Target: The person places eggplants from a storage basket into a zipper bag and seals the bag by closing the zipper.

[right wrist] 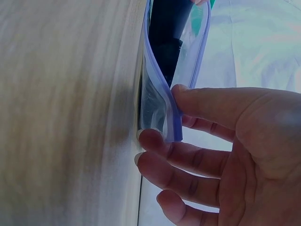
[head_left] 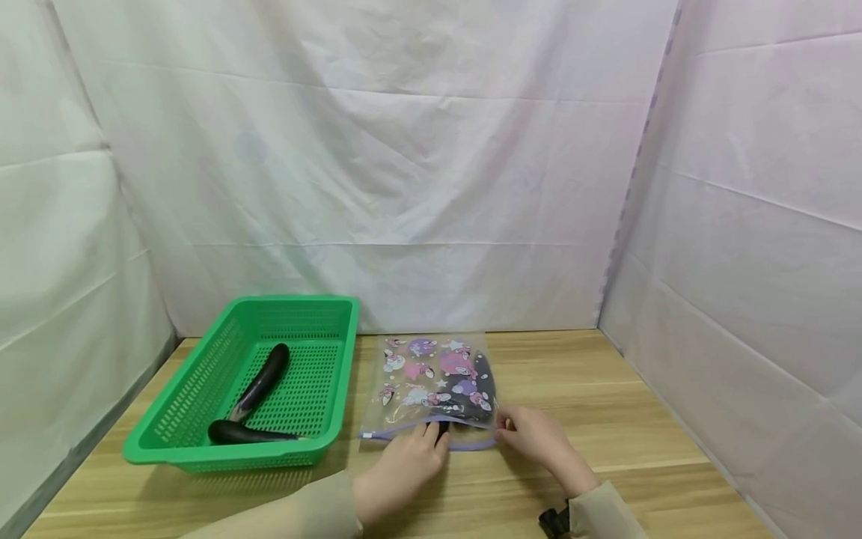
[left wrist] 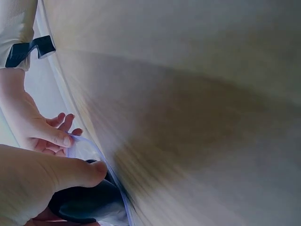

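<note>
A clear zip bag (head_left: 411,408) printed with pink and purple cartoon figures lies on the table, its purple-edged mouth facing me and parted. Dark eggplants (head_left: 483,367) show through its right side. At the mouth, my left hand (head_left: 407,466) grips a dark eggplant (left wrist: 80,202) between thumb and fingers, partly inside the bag. My right hand (head_left: 539,438) pinches the right corner of the purple zip edge (right wrist: 175,125) between thumb and index finger, the other fingers loosely bent below it.
Left of the bag stands a green plastic basket (head_left: 350,359) holding two eggplants, one lying slantwise (head_left: 266,382) and one along the near side (head_left: 245,433). White cloth walls (head_left: 431,187) enclose the wooden table (head_left: 572,374) at the back and both sides.
</note>
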Tool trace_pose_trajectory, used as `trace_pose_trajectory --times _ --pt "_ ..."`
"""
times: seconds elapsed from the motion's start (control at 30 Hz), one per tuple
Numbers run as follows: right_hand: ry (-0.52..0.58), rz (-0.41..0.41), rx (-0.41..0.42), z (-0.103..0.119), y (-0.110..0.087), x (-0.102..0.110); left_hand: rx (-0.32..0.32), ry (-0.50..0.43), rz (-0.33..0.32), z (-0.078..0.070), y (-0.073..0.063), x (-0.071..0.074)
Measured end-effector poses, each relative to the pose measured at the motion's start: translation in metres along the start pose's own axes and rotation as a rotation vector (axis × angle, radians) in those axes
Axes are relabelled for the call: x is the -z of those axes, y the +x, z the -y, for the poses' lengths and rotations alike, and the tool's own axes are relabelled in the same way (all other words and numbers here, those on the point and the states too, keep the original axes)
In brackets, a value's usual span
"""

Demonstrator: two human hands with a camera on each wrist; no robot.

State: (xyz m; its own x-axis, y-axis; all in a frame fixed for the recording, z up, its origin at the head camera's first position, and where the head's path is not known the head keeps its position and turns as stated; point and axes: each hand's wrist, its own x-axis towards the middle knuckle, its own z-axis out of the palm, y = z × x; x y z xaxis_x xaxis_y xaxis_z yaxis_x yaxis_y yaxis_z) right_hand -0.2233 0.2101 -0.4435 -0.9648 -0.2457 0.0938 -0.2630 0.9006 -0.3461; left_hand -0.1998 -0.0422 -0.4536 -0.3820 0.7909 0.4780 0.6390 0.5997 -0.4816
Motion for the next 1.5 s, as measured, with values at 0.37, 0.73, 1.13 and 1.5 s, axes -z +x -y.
trace_pose_trajectory --times 0.37,0.73,1.13,1.5 --pt "0.025 0.004 -0.019 0.000 0.001 -0.002 0.053 -0.019 0.019 0.001 0.009 -0.011" --pt "0.025 0.003 -0.031 -0.002 0.001 -0.003 0.091 -0.018 0.091 0.003 0.023 -0.014" --pt "0.027 0.004 -0.021 -0.003 0.002 -0.003 0.079 0.006 0.145 0.008 0.034 -0.017" --pt "0.064 0.020 -0.027 -0.003 0.001 -0.002 0.093 -0.029 0.230 0.012 0.042 -0.028"
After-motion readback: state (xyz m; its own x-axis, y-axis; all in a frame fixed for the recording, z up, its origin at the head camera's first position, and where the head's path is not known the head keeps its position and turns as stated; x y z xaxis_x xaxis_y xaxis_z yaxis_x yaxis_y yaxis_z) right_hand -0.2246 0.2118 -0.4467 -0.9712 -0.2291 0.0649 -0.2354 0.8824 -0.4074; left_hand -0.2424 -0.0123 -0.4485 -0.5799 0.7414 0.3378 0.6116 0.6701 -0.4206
